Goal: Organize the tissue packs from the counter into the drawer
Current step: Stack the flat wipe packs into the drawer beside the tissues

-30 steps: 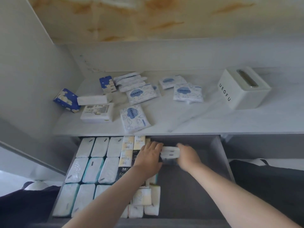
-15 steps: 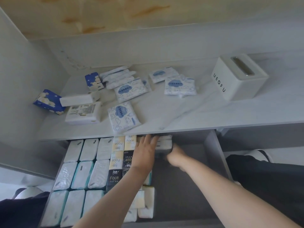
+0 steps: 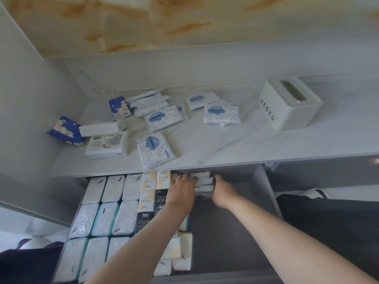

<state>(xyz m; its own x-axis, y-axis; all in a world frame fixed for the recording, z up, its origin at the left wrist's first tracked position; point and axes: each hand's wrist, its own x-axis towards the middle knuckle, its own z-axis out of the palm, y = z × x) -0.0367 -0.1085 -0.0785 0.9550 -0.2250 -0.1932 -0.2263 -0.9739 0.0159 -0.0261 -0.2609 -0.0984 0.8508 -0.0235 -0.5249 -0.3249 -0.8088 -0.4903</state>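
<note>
The pale marbled counter [image 3: 276,144] spanned the view from 9 to 3 o'clock. The grey drawer [image 3: 225,232] stood pulled out under its front edge, at 6 o'clock.

The drawer's left half, toward 7 o'clock, was packed with rows of large white tissue packs [image 3: 102,218] standing side by side. Just right of them ran a column of smaller cream and black "Face" packs [image 3: 146,198]. The right half of the drawer showed bare grey floor.

A white tissue box [image 3: 287,107] lettered UEOFU sat on the counter at 2 o'clock, well apart from everything else.

Loose packs lay scattered on the counter toward 10 and 11 o'clock:
- two blue patterned packs [image 3: 65,131]
- a white labelled pack [image 3: 107,143]
- several flat cloud-print packs [image 3: 154,149], one of them near the front edge

Both arms reached in from 5 and 6 o'clock to the drawer's back edge, at the centre of the view.

The left hand [image 3: 181,193] had straight fingers and lay flat against the left side of a small stack of white packs [image 3: 203,184]. The right hand [image 3: 222,191] had its fingers curled around the stack's right end. The stack was pressed between the two hands, inside the drawer, just right of the "Face" packs and partly under the counter's lip.
</note>
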